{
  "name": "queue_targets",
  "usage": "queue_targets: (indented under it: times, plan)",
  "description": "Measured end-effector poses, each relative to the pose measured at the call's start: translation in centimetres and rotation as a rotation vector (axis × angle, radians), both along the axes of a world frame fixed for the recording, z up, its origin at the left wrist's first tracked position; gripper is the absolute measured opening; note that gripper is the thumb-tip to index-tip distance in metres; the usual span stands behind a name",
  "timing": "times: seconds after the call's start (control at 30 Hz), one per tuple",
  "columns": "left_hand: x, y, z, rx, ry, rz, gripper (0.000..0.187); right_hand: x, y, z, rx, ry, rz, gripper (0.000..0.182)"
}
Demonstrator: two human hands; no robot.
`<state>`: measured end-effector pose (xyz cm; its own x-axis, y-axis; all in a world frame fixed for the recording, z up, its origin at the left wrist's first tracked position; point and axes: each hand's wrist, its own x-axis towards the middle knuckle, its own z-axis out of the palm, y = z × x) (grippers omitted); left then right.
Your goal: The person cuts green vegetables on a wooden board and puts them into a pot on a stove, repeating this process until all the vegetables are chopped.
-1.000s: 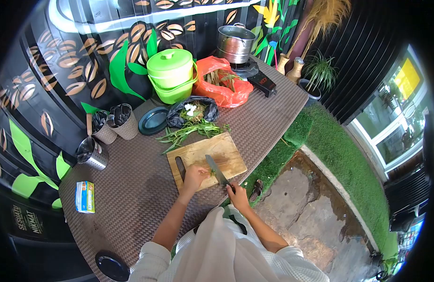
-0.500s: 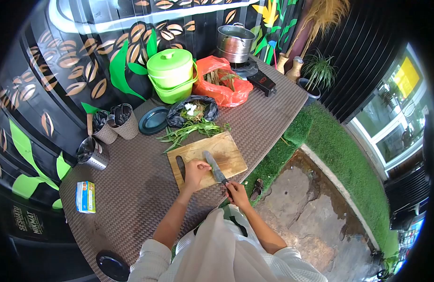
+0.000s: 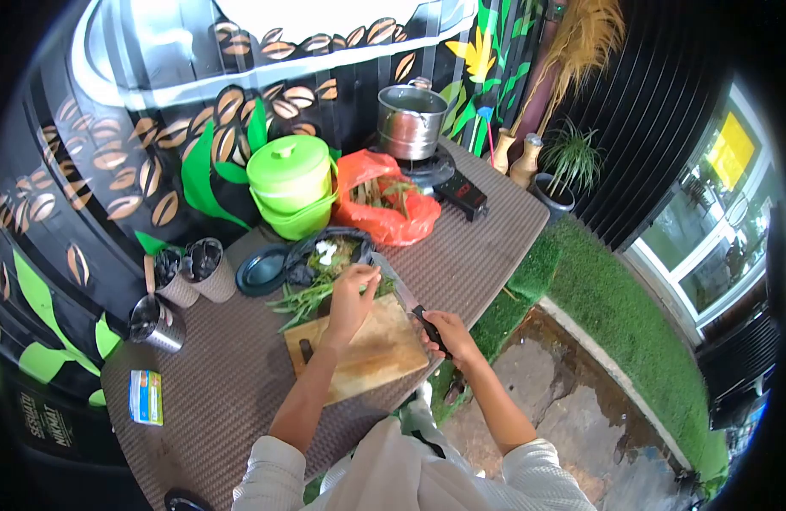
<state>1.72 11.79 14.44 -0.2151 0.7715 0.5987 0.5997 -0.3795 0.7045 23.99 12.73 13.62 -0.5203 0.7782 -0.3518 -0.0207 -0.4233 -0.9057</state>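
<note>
My right hand (image 3: pixel 449 335) is wrapped round the black handle of a kitchen knife (image 3: pixel 405 293). Its blade points away and to the left, raised above the far edge of the wooden cutting board (image 3: pixel 380 358). Close to the blade's tip, my left hand (image 3: pixel 352 300) has its fingertips pinched together; whatever they hold, if anything, is too small to make out. Long green leaves (image 3: pixel 303 300) lie beyond the board, partly behind my left hand. Touching them is a black plastic bag (image 3: pixel 301 271) with plant scraps and white bits inside.
A green lidded bucket (image 3: pixel 290 183), a red plastic bag (image 3: pixel 384 226) with dry leaves and a steel pot (image 3: pixel 412 128) on a portable stove (image 3: pixel 461 196) stand at the back. A dark plate (image 3: pixel 261 271), cutlery holders (image 3: pixel 210 271) and a small packet (image 3: pixel 146 397) are left.
Both hands have moved from over the board toward its far side, near the black bag. The knife has gone with my right hand. The view has tilted up slightly.
</note>
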Motion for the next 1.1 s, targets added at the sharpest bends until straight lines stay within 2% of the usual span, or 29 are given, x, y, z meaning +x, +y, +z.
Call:
queue_targets:
  times: [0.07, 0.1, 0.17, 0.4, 0.5, 0.57, 0.63, 0.67, 0.7, 0.77, 0.83, 0.9, 0.93, 1.1]
  plan:
    - [0.1, 3.9, 1.4, 0.08, -0.069, 0.056, 0.017, 0.5, 3.6, 2.1, -0.043, 0.021, 0.008, 0.027]
    - [0.1, 5.8, 2.3, 0.114, -0.001, 0.1, 0.017, 0.8, 5.4, 3.1, -0.026, 0.023, 0.011, 0.027]
    - [0.4, 9.6, 4.1, 0.068, -0.055, 0.099, 0.016, 1.4, 9.6, 5.1, -0.03, 0.054, 0.045, 0.028]
    - [1.7, 27.6, 9.4, 0.14, -0.26, 0.001, 0.019, 1.4, 28.7, 11.3, 0.208, 0.143, 0.026, 0.031]
    - [2.1, 34.1, 11.4, 0.086, -0.362, 0.089, 0.023, -1.0, 37.8, 13.2, 0.27, 0.219, -0.024, 0.025]
    - [1.7, 37.5, 12.3, 0.062, -0.257, 0.182, 0.021, -2.9, 43.6, 13.1, 0.5, 0.095, -0.067, 0.023]
    - [0.8, 41.2, 11.7, 0.367, 0.163, 0.365, 0.021, -4.8, 47.6, 12.7, 0.751, -0.097, -0.14, 0.021]
    - [0.7, 42.2, 11.8, 0.37, 0.165, 0.352, 0.017, -5.7, 50.6, 10.7, 1.135, -0.318, -0.249, 0.021]
    - [0.4, 43.1, 11.5, 0.37, 0.167, 0.359, 0.017, -5.9, 51.1, 10.8, 1.137, -0.313, -0.243, 0.021]
    - [-0.5, 44.6, 10.9, 0.192, 0.272, 0.296, 0.012, -6.1, 50.6, 11.3, 1.484, -0.545, -0.332, 0.024]
    - [-0.3, 44.9, 10.9, 0.159, 0.28, 0.299, 0.008, -6.1, 50.7, 10.9, 1.514, -0.62, -0.317, 0.026]
    - [0.1, 44.9, 10.7, 0.182, 0.326, 0.351, 0.008, -5.9, 50.6, 10.4, 1.695, -0.733, -0.337, 0.026]
    - [0.2, 44.9, 10.6, 0.195, 0.32, 0.345, 0.009, -5.7, 50.6, 10.1, 1.736, -0.812, -0.305, 0.03]
    - [0.1, 44.7, 10.6, 0.218, 0.307, 0.329, 0.01, -4.3, 49.0, 9.0, 1.737, -0.831, -0.287, 0.037]
